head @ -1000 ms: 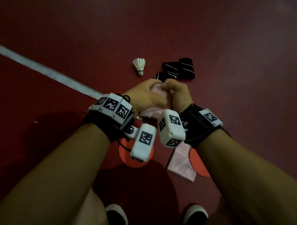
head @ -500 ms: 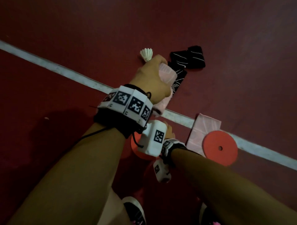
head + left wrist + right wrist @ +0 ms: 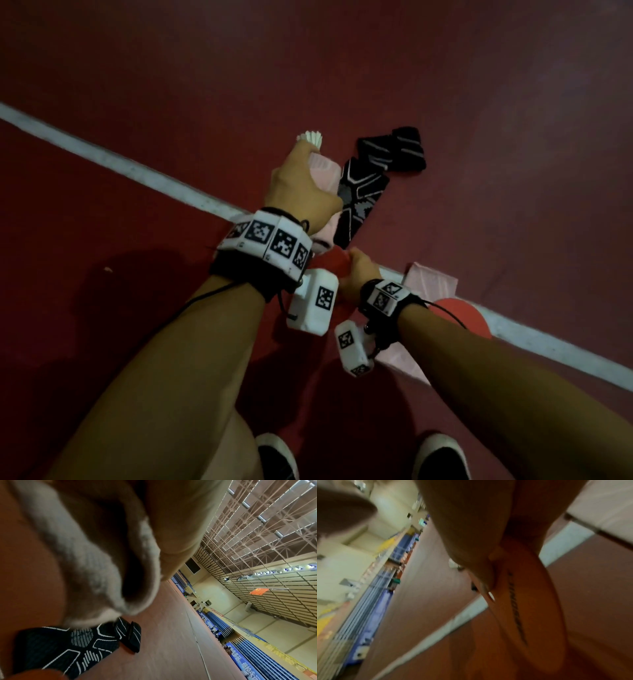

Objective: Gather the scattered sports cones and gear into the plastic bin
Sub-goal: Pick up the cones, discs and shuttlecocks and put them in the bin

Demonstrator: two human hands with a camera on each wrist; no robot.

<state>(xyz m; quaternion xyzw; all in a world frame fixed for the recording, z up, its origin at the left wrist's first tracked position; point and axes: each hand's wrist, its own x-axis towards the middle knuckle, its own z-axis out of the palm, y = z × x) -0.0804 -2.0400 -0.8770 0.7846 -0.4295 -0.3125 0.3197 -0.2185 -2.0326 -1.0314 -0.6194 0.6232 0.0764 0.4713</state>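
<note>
Both hands loaded over the court floor; no legible writing.

Left hand (image 3: pixel 301 192) grips a rolled pink cloth (image 3: pixel 323 171) above the black patterned sleeve (image 3: pixel 359 195), near the shuttlecock (image 3: pixel 311 137). Right hand (image 3: pixel 359 274) pinches an orange disc cone (image 3: pixel 527 601); its dark print is blurred. Second disc cone (image 3: pixel 459 311) lies right, on the white line (image 3: pixel 102 157).

Both forearms extended forward and downward, each wrist banded. The left hand (image 3: pixel 301 192) was raised ahead, fingers curled around a pink cloth (image 3: pixel 323 171). The right hand (image 3: pixel 359 274), lower, gripped an orange disc cone (image 3: pixel 334 265).
</note>
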